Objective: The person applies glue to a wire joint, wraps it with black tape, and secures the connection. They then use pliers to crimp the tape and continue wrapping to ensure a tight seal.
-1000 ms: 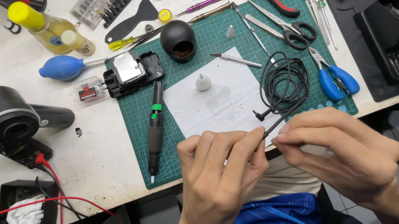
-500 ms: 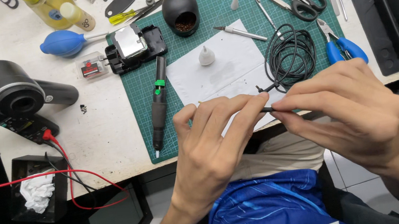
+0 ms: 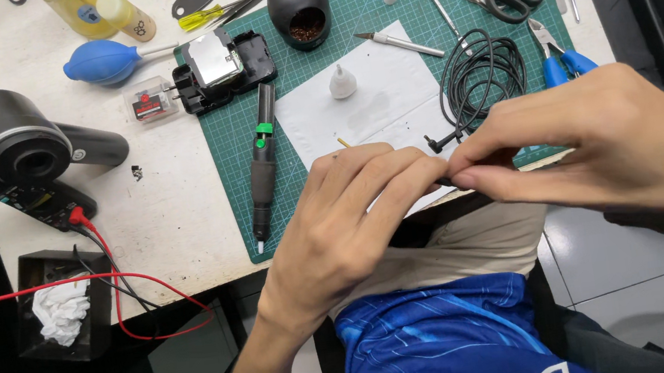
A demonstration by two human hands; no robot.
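Both hands are now meeting over the near edge of the table, closer together than a moment ago, and the view is sitting tighter over them than it was a second back. The left hand (image 3: 346, 228) is curling its fingers inward, thumb and forefinger pinching something thin at the point where they touch the right hand (image 3: 594, 141). The right hand's fingertips are pinching at that same spot. What is gripped is too small and too covered to name for certain; it is probably the free end of the black cable (image 3: 480, 81), whose coil is lying on the green cutting mat (image 3: 262, 179) toward the mat's right edge, with one plug end trailing down to the fingers.

Earlier a short stretch of wire was showing between the two hands; now that gap is closing, so the fine work on the cable's tip seems to be under way rather than finished.

Just beyond the left hand, a black pen-shaped tool (image 3: 262, 163) is lying along the mat's left side, beside a white sheet of paper (image 3: 364, 108) with a small white cone (image 3: 342, 82) standing on it.
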